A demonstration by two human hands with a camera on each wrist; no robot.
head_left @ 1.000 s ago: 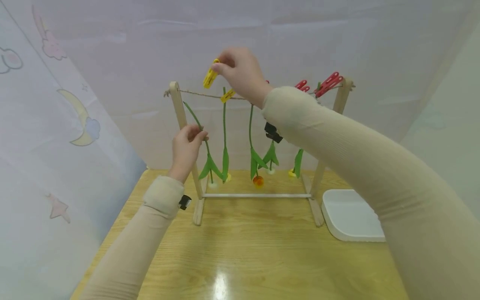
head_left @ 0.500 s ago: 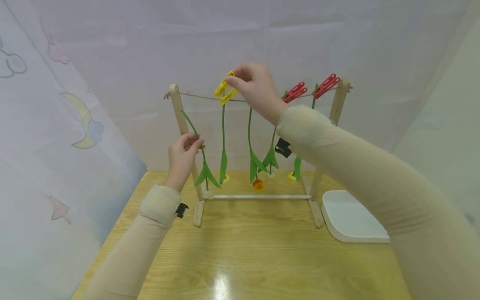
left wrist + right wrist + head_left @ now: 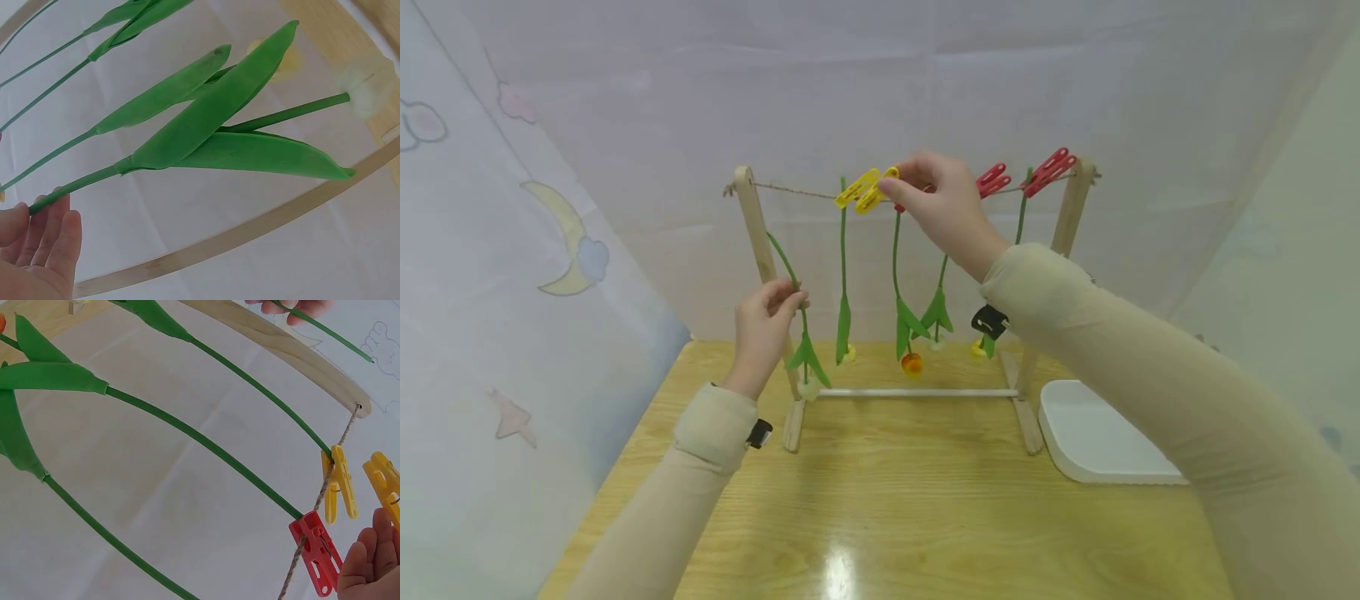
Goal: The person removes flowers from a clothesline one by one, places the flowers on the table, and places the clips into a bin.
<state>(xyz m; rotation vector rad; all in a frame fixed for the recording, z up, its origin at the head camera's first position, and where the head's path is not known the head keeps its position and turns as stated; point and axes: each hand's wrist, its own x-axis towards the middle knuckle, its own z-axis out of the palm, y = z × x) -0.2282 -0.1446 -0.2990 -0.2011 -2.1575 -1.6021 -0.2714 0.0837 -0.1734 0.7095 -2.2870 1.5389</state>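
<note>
My left hand pinches the green stem of a white tulip, which hangs bloom down beside the left post. The stem's top end is below the twine and apart from it. My right hand holds a yellow clothespin by its handle end, close to the twine. Just left of it, another yellow clothespin clips a hanging tulip to the twine. A red clothespin clips the tulip beside that one. Further right on the twine are two red clothespins, one partly behind my right hand.
The twine runs between the two posts of a wooden rack with a white crossbar low down. An orange tulip bloom hangs near the middle. A white tray stands at the right on the wooden table.
My right hand has moved right and down with the yellow clothespin, past the clipped yellow one. My left hand has lowered slightly, with the white tulip still in its fingers.
</note>
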